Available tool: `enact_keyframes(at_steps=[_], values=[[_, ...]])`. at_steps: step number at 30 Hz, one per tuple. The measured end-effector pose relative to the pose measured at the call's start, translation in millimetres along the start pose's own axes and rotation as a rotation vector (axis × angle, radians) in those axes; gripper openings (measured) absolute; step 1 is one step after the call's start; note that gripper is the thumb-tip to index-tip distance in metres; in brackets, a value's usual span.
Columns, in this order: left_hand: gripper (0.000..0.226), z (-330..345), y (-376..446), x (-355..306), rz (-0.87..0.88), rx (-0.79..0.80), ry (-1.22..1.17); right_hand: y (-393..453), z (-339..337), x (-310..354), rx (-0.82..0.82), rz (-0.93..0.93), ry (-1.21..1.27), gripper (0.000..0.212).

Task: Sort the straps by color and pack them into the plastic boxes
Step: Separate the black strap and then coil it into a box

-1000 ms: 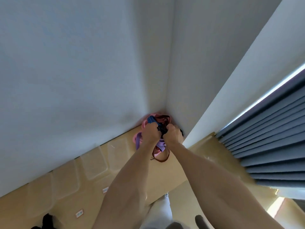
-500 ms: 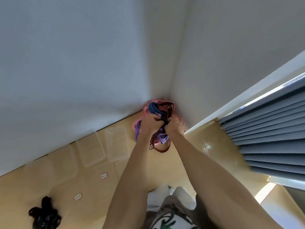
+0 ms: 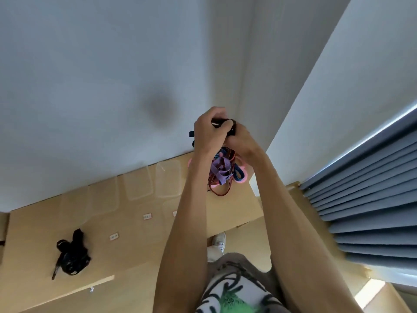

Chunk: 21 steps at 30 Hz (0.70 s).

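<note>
Fingers of both my left hand (image 3: 208, 132) and right hand (image 3: 242, 141) curl round a dark strap (image 3: 231, 128), lifted above the tangle (image 3: 222, 171) at frame centre, probably to pull it free. Clear boxes (image 3: 137, 186) wait left along the table (image 3: 40, 224); black straps (image 3: 72, 256) lie lower left.

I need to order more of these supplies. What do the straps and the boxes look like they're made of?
The straps look like woven fabric webbing, matte: flat bands that flop and loop limply, some with striped edges. The black straps seem the same, crumpled in a soft heap. The boxes look like clear, slightly glossy plastic: the wood table shows through them. The exact fibre can't be told.
</note>
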<state>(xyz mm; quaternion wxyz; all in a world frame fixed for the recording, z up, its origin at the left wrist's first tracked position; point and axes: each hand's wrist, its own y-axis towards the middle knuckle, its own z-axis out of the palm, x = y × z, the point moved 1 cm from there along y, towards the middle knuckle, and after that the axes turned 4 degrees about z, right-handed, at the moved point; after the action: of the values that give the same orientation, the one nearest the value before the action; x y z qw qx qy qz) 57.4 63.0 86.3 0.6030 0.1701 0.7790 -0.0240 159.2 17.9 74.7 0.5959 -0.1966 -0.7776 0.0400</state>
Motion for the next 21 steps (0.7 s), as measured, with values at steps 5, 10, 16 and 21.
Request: enact_keyframes(at_steps=[5,10,16,21], values=[[0.026,-35,-62,-23,0.066,-0.103,-0.004,-58,11,21,0.102,-0.014,0.044,0.022],[0.059,-88,-126,-3,-0.223,-0.282,-0.545,-108,46,31,0.335,-0.022,0.112,0.01],[0.017,-131,-211,37,-0.294,0.259,-0.562,-137,116,43,0.375,0.022,0.445,0.012],[0.013,-198,-242,66,-0.49,-0.09,-0.495,-154,187,38,0.401,0.141,0.544,0.014]])
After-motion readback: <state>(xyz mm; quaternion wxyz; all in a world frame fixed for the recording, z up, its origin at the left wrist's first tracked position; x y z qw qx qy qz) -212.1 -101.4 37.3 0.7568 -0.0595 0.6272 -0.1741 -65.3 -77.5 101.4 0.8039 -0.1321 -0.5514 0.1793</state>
